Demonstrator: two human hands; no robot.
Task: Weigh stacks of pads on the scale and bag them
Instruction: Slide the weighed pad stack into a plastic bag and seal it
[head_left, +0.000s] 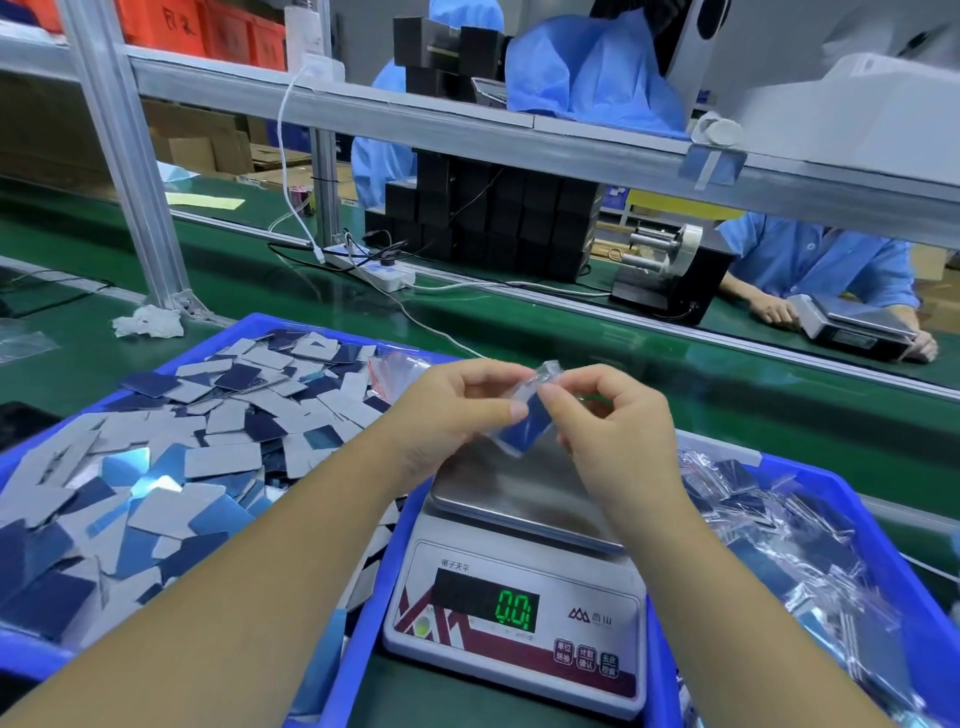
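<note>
Pads, a thin blue stack inside a clear bag, hang above the scale at 12 o'clock, pinched by the left hand and right hand; light, stiff, probably slippery, best held at the bag's mouth.

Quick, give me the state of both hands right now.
Left hand: pinches the clear bag of blue pads.
Right hand: pinches the same bag's top edge.
</note>
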